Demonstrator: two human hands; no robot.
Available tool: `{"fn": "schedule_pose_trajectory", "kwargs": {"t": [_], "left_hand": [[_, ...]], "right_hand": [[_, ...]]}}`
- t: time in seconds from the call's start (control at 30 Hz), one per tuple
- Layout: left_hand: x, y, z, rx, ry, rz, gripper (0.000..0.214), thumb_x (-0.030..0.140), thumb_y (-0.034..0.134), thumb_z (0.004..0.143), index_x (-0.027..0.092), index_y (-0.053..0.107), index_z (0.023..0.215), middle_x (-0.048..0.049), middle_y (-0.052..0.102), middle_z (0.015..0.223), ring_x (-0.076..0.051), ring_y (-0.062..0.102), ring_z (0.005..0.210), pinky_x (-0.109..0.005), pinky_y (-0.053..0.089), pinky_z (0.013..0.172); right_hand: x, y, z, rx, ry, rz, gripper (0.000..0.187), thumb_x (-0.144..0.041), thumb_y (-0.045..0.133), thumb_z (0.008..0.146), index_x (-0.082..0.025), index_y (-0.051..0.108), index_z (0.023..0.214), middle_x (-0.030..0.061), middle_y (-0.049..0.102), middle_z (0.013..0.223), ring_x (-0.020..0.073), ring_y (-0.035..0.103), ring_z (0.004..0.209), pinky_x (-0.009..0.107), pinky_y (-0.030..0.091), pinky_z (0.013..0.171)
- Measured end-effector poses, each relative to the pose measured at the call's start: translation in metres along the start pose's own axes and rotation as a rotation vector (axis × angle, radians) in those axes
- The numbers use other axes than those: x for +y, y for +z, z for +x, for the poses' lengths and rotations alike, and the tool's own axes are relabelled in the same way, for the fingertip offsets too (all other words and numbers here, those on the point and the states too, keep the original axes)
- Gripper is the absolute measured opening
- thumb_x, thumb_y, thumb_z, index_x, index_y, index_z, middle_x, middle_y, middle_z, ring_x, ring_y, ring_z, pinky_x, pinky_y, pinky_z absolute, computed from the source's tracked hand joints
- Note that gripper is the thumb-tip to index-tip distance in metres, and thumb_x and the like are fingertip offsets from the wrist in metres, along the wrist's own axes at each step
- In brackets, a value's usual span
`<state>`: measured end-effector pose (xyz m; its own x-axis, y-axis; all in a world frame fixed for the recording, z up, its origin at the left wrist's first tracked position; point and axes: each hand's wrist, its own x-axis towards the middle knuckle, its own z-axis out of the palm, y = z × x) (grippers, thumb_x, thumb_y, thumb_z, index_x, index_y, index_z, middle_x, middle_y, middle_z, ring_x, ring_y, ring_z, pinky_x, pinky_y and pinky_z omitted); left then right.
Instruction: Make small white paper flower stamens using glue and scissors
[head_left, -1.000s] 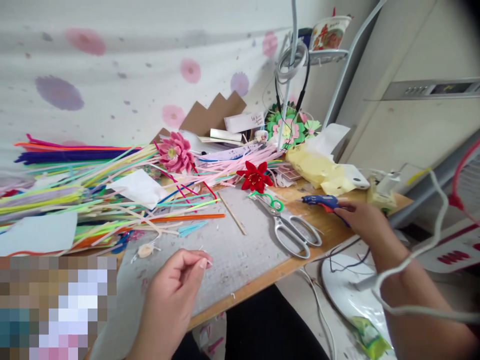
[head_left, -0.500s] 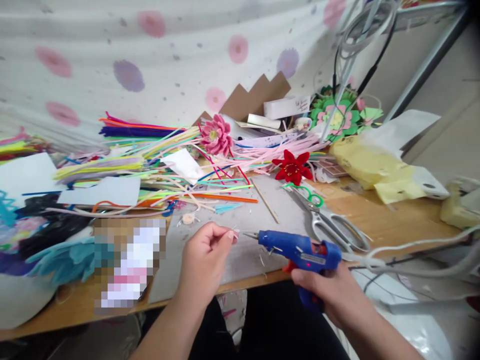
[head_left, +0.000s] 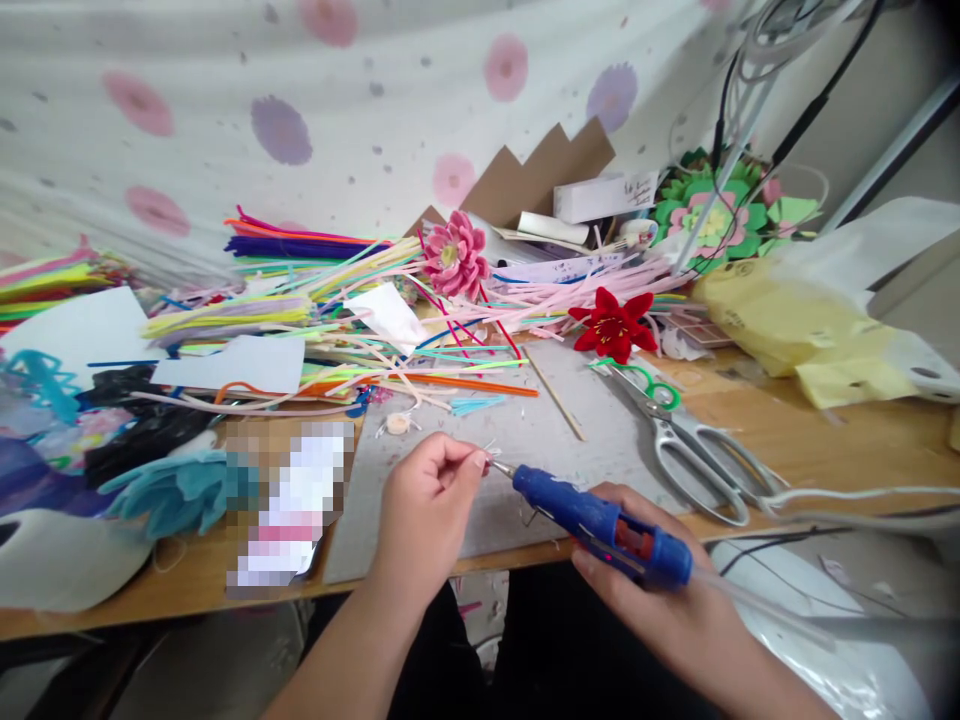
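Glue gun (head_left: 596, 520): right hand (head_left: 652, 590) is gripping it across the mat (head_left: 607, 460)'s near edge, seemingly for aiming the nozzle (head_left: 504, 467) at a pale bit (head_left: 491, 450), which left hand (head_left: 431, 495) is pinching.

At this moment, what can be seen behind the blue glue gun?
Behind the glue gun, I see the grey mat, silver scissors and part of the right hand. Whatever its body covers directly cannot be seen.

White flower-patterned cloth backdrop (head_left: 210, 60), wooden table (head_left: 832, 440) below, pale wall (head_left: 855, 120) and slanting metal pole (head_left: 892, 155) at right
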<state>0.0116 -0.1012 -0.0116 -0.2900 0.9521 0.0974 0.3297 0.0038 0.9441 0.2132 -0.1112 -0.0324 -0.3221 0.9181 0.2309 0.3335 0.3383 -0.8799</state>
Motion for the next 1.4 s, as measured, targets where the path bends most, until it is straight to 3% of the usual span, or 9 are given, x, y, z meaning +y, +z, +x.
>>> {"fn": "schedule_pose_trajectory", "kwargs": {"t": [0.57, 1.4], "left_hand": [[0.004, 0.0, -0.004, -0.005, 0.117, 0.062, 0.012, 0.026, 0.058, 0.081, 0.02, 0.066, 0.075, -0.0023, 0.072, 0.081, -0.016, 0.064, 0.076, -0.028, 0.049, 0.07], [0.005, -0.003, -0.007, 0.001, 0.148, 0.09, 0.012, 0.026, 0.057, 0.084, 0.02, 0.063, 0.076, -0.0031, 0.072, 0.089, -0.017, 0.065, 0.085, -0.029, 0.049, 0.077]], "right_hand": [[-0.007, -0.005, 0.0, 0.021, -0.067, -0.113, 0.008, -0.021, 0.057, 0.079, -0.023, 0.053, 0.085, 0.0003, 0.06, 0.073, 0.0156, 0.057, 0.062, 0.025, 0.047, 0.054], [-0.009, -0.007, -0.001, 0.01, -0.117, -0.16, 0.007, -0.019, 0.056, 0.081, -0.023, 0.05, 0.083, -0.0027, 0.057, 0.069, 0.012, 0.054, 0.059, 0.022, 0.045, 0.054]]}}
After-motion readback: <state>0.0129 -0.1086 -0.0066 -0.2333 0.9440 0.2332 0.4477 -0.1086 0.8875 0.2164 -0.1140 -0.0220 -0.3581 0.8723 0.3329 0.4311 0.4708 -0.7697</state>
